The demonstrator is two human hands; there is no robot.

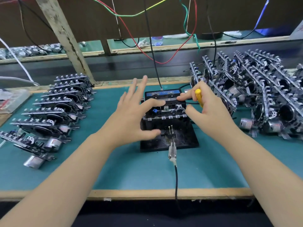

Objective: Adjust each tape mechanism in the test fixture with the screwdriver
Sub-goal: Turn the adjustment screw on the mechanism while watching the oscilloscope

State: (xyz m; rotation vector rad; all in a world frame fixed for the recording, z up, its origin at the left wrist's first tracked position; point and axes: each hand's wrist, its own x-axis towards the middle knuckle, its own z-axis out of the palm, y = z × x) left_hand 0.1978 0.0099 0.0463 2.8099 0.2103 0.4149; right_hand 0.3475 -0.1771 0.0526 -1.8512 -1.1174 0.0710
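A black test fixture (185, 141) stands at the middle of the green bench. A tape mechanism (165, 110) with a blue-labelled cassette sits on top of it. My left hand (131, 118) is at the mechanism's left side, its thumb and index finger on the left edge and the other fingers spread upward. My right hand (206, 112) grips a yellow-handled screwdriver (199, 97) in its curled fingers, while its index finger and thumb touch the mechanism's right edge. The screwdriver's tip is hidden behind the hand.
A neat row of tape mechanisms (54, 112) lies on the left of the bench. A heap of tape mechanisms (255, 99) is stacked on the right. A metal clip on a black cable (172, 151) runs from the fixture's base over the front edge. Loose wires hang above.
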